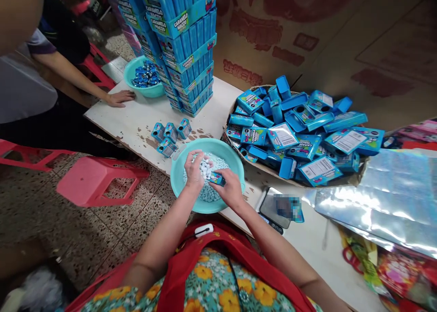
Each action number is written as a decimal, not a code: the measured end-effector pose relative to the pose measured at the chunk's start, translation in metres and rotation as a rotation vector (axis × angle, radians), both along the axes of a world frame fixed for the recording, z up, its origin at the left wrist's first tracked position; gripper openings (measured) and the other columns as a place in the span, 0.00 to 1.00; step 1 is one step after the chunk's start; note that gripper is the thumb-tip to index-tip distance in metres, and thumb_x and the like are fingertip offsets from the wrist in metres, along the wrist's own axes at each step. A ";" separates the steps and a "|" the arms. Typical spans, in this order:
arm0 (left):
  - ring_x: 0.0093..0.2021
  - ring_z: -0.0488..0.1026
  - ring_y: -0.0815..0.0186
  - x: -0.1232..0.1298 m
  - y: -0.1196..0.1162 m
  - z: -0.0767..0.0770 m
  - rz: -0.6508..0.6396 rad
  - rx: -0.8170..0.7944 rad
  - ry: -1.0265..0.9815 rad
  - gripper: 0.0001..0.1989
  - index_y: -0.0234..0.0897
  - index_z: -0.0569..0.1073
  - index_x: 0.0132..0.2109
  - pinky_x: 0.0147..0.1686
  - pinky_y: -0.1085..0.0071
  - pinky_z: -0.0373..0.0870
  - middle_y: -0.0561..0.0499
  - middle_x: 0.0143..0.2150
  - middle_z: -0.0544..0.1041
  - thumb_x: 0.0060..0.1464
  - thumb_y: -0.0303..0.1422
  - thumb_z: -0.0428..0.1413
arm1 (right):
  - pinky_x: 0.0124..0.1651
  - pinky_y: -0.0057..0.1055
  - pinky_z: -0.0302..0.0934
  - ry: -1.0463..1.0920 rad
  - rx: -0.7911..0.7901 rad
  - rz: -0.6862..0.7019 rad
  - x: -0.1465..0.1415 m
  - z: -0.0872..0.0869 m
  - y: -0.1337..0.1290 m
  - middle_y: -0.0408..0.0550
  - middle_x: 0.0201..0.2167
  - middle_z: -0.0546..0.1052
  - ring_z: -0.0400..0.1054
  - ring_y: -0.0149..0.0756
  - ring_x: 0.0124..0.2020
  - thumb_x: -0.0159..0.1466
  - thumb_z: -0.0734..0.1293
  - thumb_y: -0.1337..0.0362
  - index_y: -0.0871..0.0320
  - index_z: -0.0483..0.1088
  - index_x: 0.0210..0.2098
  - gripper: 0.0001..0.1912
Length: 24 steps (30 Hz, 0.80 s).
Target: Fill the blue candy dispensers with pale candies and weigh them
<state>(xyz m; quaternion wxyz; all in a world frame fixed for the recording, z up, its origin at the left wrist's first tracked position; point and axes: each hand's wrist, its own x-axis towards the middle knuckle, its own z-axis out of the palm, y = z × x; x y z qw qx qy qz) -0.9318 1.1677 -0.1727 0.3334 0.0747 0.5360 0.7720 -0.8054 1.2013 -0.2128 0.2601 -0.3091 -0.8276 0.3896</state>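
A turquoise basin [177,184] holds a heap of small pale candies [210,194]. Above the heap, my right hand [231,189] grips a small blue candy box [217,178], with its opening turned toward my left hand. My left hand [194,168] is curled over the candies beside the box, and some white pieces show at its fingers. Behind the basin, several small blue boxes [171,132] stand together on the worn white table [218,100].
On the right, a large carton [264,174] is heaped with blue boxes. A scale [273,207] sits near the front edge. Stacked display boxes [191,59] rise at the back, beside a second basin [153,92]. Another person's hand [120,98] rests at the left edge, above a red stool [92,180].
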 end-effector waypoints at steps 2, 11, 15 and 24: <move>0.22 0.70 0.70 -0.001 0.002 0.003 0.017 -0.017 0.047 0.15 0.40 0.63 0.40 0.26 0.73 0.68 0.58 0.25 0.69 0.48 0.37 0.59 | 0.48 0.39 0.59 0.008 -0.013 -0.006 0.000 0.004 0.000 0.48 0.41 0.76 0.69 0.44 0.45 0.55 0.72 0.59 0.55 0.70 0.44 0.18; 0.22 0.68 0.70 -0.002 0.009 0.005 -0.039 0.018 0.063 0.14 0.40 0.64 0.41 0.25 0.73 0.67 0.57 0.25 0.68 0.49 0.37 0.59 | 0.48 0.39 0.60 0.060 -0.108 -0.060 0.002 0.013 0.003 0.48 0.40 0.76 0.70 0.43 0.45 0.54 0.73 0.59 0.54 0.71 0.43 0.17; 0.24 0.70 0.70 0.002 0.010 0.005 -0.028 -0.036 0.094 0.14 0.36 0.65 0.30 0.27 0.73 0.67 0.55 0.23 0.67 0.50 0.41 0.59 | 0.48 0.39 0.61 0.072 -0.138 -0.081 0.003 0.013 0.004 0.48 0.40 0.76 0.70 0.43 0.44 0.54 0.73 0.59 0.54 0.71 0.42 0.17; 0.22 0.68 0.70 0.008 0.012 0.009 -0.049 -0.061 0.186 0.13 0.35 0.67 0.28 0.26 0.74 0.65 0.54 0.21 0.69 0.52 0.40 0.58 | 0.47 0.39 0.59 0.025 -0.117 -0.111 0.003 0.018 0.004 0.47 0.39 0.76 0.68 0.44 0.43 0.53 0.74 0.61 0.54 0.72 0.41 0.16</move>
